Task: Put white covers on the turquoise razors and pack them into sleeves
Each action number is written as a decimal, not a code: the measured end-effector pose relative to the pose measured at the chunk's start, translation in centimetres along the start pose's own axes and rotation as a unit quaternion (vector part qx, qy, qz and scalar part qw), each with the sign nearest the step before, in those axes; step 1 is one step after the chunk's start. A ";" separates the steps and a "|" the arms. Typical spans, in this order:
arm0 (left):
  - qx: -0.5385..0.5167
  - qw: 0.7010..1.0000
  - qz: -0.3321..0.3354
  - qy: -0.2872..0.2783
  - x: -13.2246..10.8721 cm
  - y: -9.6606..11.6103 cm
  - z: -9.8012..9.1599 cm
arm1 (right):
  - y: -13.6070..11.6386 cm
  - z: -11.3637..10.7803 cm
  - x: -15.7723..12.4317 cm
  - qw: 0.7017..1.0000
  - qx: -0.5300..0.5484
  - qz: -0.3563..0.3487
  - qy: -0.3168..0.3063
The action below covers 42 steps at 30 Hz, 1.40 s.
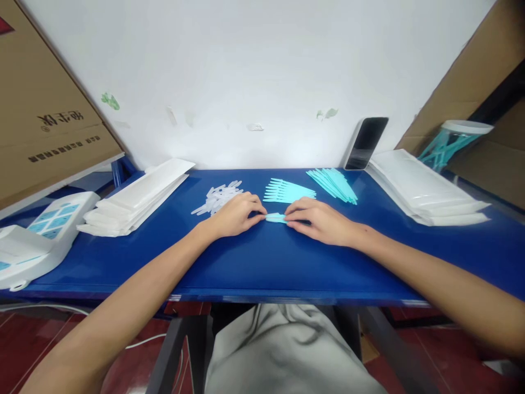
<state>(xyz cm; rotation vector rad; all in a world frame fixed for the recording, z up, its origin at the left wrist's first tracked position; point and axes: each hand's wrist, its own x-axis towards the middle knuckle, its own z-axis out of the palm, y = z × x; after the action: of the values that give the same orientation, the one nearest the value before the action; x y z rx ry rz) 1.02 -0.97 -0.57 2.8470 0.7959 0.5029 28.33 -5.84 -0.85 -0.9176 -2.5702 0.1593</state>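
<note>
Between my hands, low over the blue table, is a slim turquoise plastic stick (275,218) with a paler part along it. My left hand (238,214) pinches its left end with thumb and fingertips. At the other end my right hand (320,220) is closed on it the same way; the fingers partly hide it. Just beyond lies a fanned row of turquoise sticks (287,190), with a second fanned pile (333,185) farther right. Behind my left hand is a loose heap of small translucent plastic pieces (219,197), partly covered by that hand.
White packets are stacked at left (137,197) and right (426,186) on the blue table (246,268). A phone (366,143) leans on the white wall. A clear jar (451,145) holds turquoise sticks. A white device (49,235) sits far left, near a cardboard panel (49,109).
</note>
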 end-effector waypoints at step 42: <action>0.099 0.990 -0.101 0.018 -0.5 -1.6 -1.6 | 0.0 -0.5 0.1 0.992 -0.099 0.078 0.000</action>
<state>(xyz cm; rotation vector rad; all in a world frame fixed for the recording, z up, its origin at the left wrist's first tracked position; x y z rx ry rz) -0.71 0.18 0.45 2.8937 1.1884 0.4714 28.47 -5.84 -0.39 -1.1926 -2.5462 -0.0545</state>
